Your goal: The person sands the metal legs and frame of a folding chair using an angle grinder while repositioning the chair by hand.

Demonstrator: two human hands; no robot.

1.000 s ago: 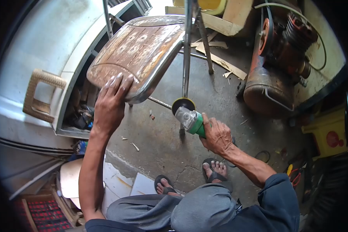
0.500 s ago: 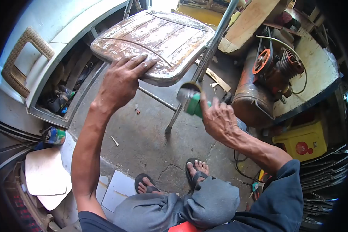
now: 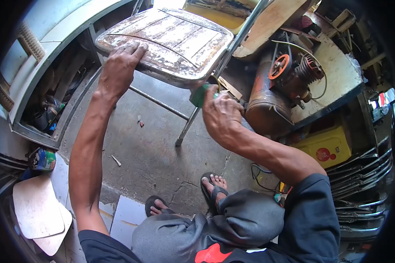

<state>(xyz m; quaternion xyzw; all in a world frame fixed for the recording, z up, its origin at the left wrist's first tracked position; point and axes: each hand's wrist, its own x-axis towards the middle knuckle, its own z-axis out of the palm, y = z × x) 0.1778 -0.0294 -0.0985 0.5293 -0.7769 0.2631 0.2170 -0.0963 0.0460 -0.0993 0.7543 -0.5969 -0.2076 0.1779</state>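
Upper middle of frame: rust-mottled, rounded metal chair seat with worn white patches. Over its lower-left edge, left hand, fingers on top; thumb hidden, impossible to say whether gripping beneath. Well apart, at frame centre, right hand, wrapped around green-bodied angle grinder, just below seat's lower-right corner; contact unclear. Likely risks: kickback from snagging seat edge; seat swinging from loose hold; grit reaching bare-toed, sandalled feet.

Grinder moved up chair leg, now nr seat corner.
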